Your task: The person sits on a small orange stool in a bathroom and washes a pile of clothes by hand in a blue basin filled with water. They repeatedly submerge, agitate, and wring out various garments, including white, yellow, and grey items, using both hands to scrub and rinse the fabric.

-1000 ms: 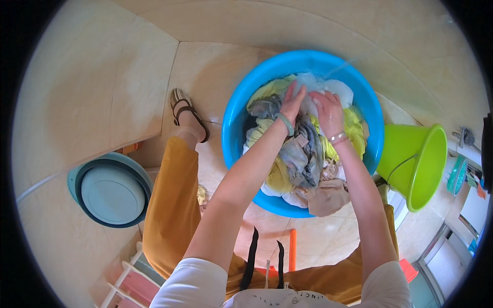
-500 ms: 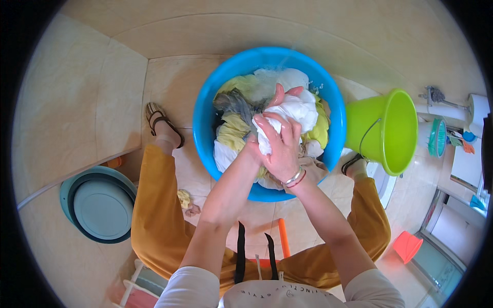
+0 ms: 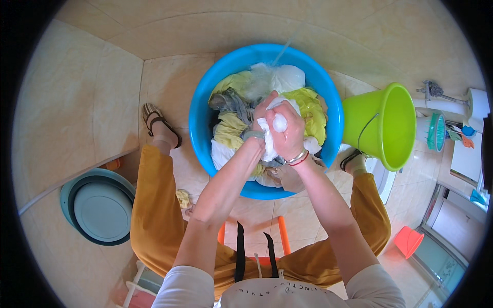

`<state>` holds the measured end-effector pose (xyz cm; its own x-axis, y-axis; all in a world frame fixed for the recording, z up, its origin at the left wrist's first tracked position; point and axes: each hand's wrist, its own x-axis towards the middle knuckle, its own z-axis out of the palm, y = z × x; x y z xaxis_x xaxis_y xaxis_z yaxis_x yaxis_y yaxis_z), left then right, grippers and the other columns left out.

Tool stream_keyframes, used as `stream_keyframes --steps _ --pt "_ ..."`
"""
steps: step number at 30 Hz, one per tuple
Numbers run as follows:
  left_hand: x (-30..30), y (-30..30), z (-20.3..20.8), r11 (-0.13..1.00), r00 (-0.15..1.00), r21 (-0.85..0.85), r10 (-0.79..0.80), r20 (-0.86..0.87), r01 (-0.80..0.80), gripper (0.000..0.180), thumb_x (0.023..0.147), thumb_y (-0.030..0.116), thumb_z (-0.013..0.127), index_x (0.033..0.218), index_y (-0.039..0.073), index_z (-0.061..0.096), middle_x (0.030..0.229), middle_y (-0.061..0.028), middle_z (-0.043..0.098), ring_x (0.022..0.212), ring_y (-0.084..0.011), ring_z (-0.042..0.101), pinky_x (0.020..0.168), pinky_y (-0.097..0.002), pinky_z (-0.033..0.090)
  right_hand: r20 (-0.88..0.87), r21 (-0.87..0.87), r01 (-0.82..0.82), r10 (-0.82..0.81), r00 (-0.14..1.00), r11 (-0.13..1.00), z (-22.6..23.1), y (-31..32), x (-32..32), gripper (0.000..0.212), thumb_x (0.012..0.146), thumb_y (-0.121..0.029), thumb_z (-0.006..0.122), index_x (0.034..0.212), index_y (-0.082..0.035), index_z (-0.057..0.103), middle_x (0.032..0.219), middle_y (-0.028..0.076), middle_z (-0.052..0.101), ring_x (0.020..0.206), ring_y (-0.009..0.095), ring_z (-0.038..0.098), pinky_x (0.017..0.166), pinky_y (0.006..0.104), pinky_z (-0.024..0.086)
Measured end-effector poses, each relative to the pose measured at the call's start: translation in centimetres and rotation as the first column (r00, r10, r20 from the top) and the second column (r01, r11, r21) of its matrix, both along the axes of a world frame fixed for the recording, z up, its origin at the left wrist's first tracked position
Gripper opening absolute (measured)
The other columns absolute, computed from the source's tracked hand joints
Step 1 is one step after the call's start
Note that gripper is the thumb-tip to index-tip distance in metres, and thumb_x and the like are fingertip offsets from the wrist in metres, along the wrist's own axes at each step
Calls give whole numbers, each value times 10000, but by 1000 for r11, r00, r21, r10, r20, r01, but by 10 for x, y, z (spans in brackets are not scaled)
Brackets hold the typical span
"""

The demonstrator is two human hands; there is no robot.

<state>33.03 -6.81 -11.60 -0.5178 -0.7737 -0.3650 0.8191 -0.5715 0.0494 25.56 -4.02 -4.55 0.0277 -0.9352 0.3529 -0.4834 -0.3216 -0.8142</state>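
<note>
Over a large blue basin (image 3: 201,146), both my hands are clasped around a white cloth (image 3: 268,143). My left hand (image 3: 262,110) presses it from the left. My right hand (image 3: 288,131) wraps it from the right, and a wet bulge pushes out between its fingers. Part of the cloth hangs below my palms. Wet laundry fills the basin: a bright yellow-green cloth (image 3: 312,114), a dark grey cloth (image 3: 230,104), a pale yellow cloth (image 3: 229,132) and a white piece (image 3: 287,78). A thin stream of water (image 3: 283,50) falls in at the far side.
A lime-green bucket (image 3: 377,126) tilts beside the basin on the right. Grey-green basins (image 3: 102,210) rest at the left wall. An orange stool leg (image 3: 284,235) shows between my knees, and a small yellow cloth (image 3: 183,197) lies on the floor. A red bin (image 3: 409,242) stands lower right.
My hands have closed tighter around the white cloth, bunching it smaller and turning it. More of the yellow-green cloth behind them shows, and the water stream is clearer.
</note>
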Motion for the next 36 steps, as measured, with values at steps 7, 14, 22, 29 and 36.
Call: stream_keyframes --steps 7,14,22,29,36 --pt "-11 4 0 976 778 105 85 622 -191 277 905 273 599 866 2 641 769 -43 628 665 -121 575 604 -301 465 -3 209 206 -210 978 956 -52 -18 -29 175 880 -200 603 842 -29 600 736 188 601 640 343 589 588 407 453" --pt "35 -23 -7 905 119 -309 286 951 292 463 833 336 703 1191 80 559 1162 -156 499 1046 -239 484 904 -330 389 -263 102 184 -152 953 978 -72 -76 -80 203 876 -190 597 1040 -75 628 1039 162 615 940 331 567 831 401 434" --pt "56 -44 -73 617 -389 -35 538 748 786 748 775 148 672 1429 150 308 1393 -286 328 1253 -464 373 1020 -467 350 -568 150 -57 133 812 987 -128 -83 -30 651 747 -224 704 1344 -172 448 1318 144 453 1096 379 461 969 448 379" --pt "39 -80 -120 447 -535 362 362 763 818 394 859 147 538 1241 53 505 1131 -232 606 1049 -354 588 892 -442 458 -792 401 48 320 521 915 -172 -101 -23 381 796 -250 615 1150 -121 560 1171 147 519 1052 339 520 861 447 442" --pt "30 -107 -125 474 -479 363 149 865 802 482 892 188 518 1337 33 415 1214 -190 568 1120 -309 540 976 -423 410 -720 314 87 177 671 946 -191 -126 -8 263 800 -204 547 1024 -103 639 981 175 619 949 325 574 798 442 458"
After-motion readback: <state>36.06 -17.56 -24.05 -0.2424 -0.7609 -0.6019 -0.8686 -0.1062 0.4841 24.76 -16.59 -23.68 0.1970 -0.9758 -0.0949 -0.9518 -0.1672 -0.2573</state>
